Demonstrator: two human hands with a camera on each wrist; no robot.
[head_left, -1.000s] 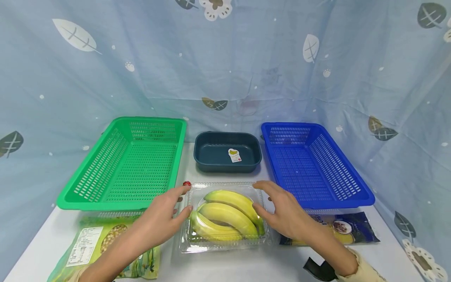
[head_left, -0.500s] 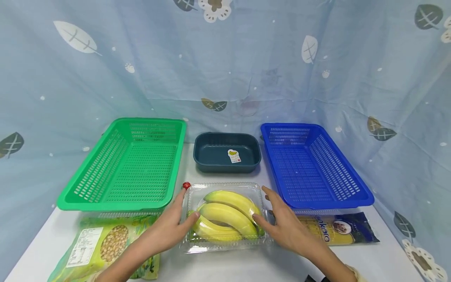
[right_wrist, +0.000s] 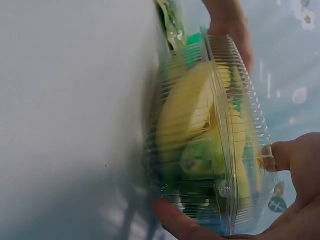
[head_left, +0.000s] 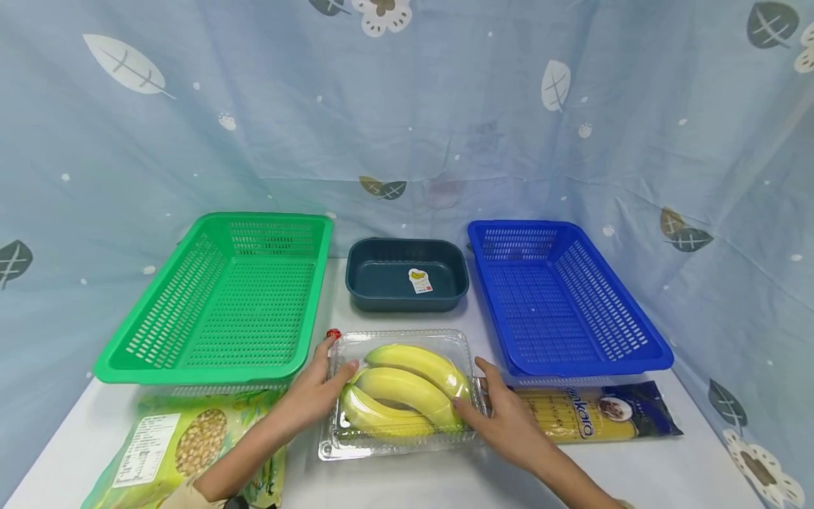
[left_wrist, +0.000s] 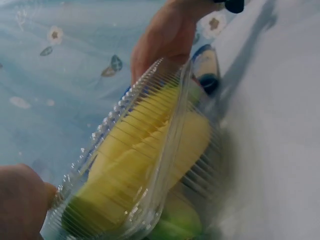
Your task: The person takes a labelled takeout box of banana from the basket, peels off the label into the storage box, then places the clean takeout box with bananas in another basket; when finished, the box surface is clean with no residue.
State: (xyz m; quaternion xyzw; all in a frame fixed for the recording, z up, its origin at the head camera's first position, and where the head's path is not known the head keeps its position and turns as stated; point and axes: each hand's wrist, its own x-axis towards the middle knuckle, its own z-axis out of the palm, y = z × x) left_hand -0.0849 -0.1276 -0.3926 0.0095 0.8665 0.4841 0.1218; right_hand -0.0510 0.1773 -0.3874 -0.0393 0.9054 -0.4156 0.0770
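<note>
A clear plastic clamshell box (head_left: 356,348) lies in the middle of the table, with several yellow bananas (head_left: 407,393) inside, green at their ends. My left hand (head_left: 313,397) holds its left side, thumb over the lid and fingers along the outside. At the opposite side my right hand (head_left: 511,424) grips the box, thumb on top; the right wrist view shows its fingers (right_wrist: 182,220) reaching around the lower edge. In the left wrist view the box (left_wrist: 172,135) looks tilted by the camera angle, with both hands at its ends.
Behind stand a green basket (head_left: 254,304), a dark teal tray (head_left: 407,302) with a banana sticker (head_left: 420,281), and a blue basket (head_left: 547,304). A bag of chickpea-like grains (head_left: 202,442) lies left, a pasta packet (head_left: 585,417) right. A small red object (head_left: 333,334) sits by the box.
Both hands have come down from hovering over the box to its two sides and now grip it. The box has stayed nearly in place; the view has shifted slightly.
</note>
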